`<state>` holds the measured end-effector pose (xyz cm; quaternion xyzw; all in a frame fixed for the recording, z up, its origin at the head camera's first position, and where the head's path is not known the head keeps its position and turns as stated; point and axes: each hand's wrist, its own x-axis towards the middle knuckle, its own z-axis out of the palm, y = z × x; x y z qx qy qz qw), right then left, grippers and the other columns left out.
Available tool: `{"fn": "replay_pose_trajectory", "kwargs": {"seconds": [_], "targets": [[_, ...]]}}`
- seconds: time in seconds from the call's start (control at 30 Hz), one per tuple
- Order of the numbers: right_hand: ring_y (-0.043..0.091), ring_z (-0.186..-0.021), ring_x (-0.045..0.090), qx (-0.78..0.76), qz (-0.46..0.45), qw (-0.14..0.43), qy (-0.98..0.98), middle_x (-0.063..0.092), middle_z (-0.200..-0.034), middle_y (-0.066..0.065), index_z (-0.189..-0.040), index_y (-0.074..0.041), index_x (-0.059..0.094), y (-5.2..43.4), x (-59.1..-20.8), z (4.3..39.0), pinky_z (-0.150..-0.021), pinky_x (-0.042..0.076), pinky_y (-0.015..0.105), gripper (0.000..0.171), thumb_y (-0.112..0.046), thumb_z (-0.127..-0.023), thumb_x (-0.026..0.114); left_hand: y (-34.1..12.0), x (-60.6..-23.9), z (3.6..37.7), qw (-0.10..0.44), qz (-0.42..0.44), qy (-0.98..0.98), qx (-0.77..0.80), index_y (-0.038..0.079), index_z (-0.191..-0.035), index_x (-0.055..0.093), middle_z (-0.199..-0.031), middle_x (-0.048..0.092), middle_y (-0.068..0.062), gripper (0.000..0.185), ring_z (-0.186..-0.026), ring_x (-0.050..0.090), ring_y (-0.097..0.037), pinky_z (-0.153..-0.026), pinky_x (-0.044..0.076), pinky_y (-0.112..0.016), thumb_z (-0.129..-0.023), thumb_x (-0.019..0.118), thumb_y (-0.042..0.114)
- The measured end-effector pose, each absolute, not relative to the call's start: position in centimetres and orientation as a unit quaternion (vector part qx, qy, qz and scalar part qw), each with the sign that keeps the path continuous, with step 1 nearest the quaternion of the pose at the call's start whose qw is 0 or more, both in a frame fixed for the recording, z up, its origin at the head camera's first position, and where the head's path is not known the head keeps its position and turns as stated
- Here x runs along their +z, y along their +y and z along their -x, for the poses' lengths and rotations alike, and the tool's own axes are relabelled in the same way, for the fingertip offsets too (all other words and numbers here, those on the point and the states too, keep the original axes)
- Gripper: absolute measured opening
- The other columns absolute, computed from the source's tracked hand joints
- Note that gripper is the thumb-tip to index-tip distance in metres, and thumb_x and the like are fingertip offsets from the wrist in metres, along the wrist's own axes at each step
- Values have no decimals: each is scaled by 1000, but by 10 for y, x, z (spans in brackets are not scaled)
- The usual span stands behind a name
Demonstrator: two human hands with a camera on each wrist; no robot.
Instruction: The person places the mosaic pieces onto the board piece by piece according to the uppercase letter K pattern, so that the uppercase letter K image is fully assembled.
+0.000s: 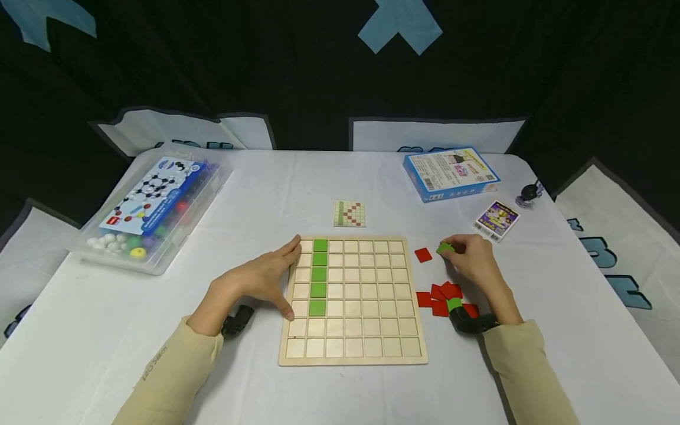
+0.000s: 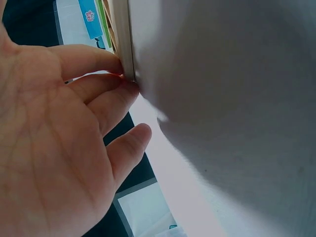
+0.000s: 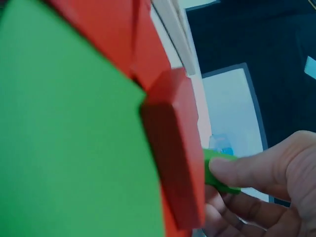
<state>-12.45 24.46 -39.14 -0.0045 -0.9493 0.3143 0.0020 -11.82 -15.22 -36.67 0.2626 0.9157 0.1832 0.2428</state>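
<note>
A wooden grid board [image 1: 366, 345] lies flat on the white table, with several green square tiles [image 1: 319, 274] in a line down its second column. My left hand [image 1: 260, 277] rests along the board's left edge, fingers and thumb spread and touching the rim; the left wrist view shows fingertips against the board's side [image 2: 126, 39]. To the right of the board, my right hand [image 1: 470, 257] pinches a green tile [image 1: 445, 248] between thumb and fingers. The same green tile [image 3: 219, 170] shows under the thumb in the right wrist view.
Red tiles [image 1: 424, 299] lie in a loose pile below the right hand, one green tile [image 1: 454, 304] among them. A single red tile [image 1: 423, 255] lies nearby. Behind the board is a pattern card [image 1: 349, 213]. A plastic case [image 1: 154, 206], blue box [image 1: 451, 173] and small card box [image 1: 497, 220] stand farther back.
</note>
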Motion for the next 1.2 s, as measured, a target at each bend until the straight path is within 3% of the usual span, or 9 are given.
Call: {"fn": "replay_pose_trajectory", "kwargs": {"seconds": [0.27,0.47,0.67,0.8,1.0,1.2], "targets": [[36,-96,63,322,-39,-57,-944,69,-106,25,-110,5,70,231,-389,141,-87,52,49,28,-11,-88,66,-153,-369,117,250,-258,914,190,-5,-152,10,-161,-3,-19,135,-146,16,-42,-114,25,-57,-56,90,46],[36,-100,62,316,-64,-83,-943,69,-110,25,-111,5,70,228,-385,139,-87,52,48,29,-12,-88,65,-153,-368,118,247,-260,914,189,-5,-152,10,-161,-4,-19,135,-146,15,-41,-114,25,-56,-56,91,45],[23,-84,60,379,-96,-63,-918,70,-108,22,-111,4,70,223,-380,135,-67,48,28,29,-12,-88,66,-153,-368,118,252,-255,915,186,-3,-153,9,-162,-5,-17,135,-147,14,-40,-115,25,-56,-56,90,46],[15,-70,64,476,-95,-76,-871,73,-95,22,-107,8,71,204,-377,133,-56,47,24,28,-11,-86,70,-153,-369,118,253,-254,915,184,-2,-153,8,-162,-5,-16,136,-147,14,-39,-115,25,-56,-56,90,46],[14,-65,71,597,-97,-106,-789,73,-86,22,-110,14,66,159,-374,121,-62,59,30,32,-1,-83,71,-153,-369,118,254,-253,915,186,-2,-153,8,-162,-6,-16,136,-147,15,-39,-115,25,-56,-56,90,47],[20,-69,72,623,-121,-188,-749,74,-83,12,-110,12,68,115,-368,107,-70,60,40,29,0,-83,69,-153,-367,118,255,-248,917,181,-2,-153,9,-162,-5,-15,135,-147,15,-40,-115,24,-56,-56,90,47]]}}
